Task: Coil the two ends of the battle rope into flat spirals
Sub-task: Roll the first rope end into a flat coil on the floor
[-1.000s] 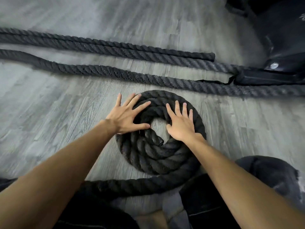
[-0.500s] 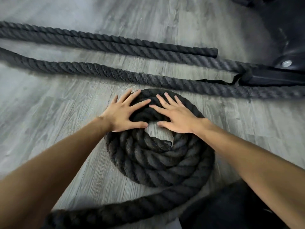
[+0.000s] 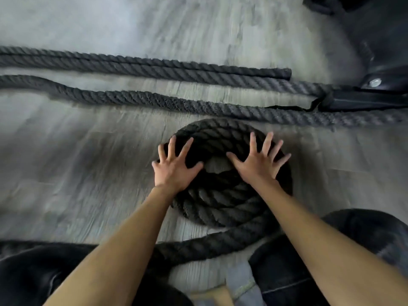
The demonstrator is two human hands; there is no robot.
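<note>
A thick black battle rope lies in a flat spiral (image 3: 223, 195) on the grey wood floor in front of me. My left hand (image 3: 174, 166) presses flat on the spiral's left side with its fingers spread. On the right side rests my right hand (image 3: 258, 164), also flat and spread. The rope's tail (image 3: 198, 248) leaves the spiral at the near right and runs left across my legs. The spiral's small open centre shows between my thumbs.
Two straight rope runs (image 3: 154, 102) cross the floor beyond the spiral; a third one ends in a capped tip (image 3: 284, 74). A black anchor strap and machine base (image 3: 362, 100) sit at the upper right. My dark-trousered knees (image 3: 364, 237) flank the near edge.
My right hand has swung from the spiral's top centre out to its right side, fingers pointing away. My left hand has shifted slightly to the left rim. The view has pulled back.
</note>
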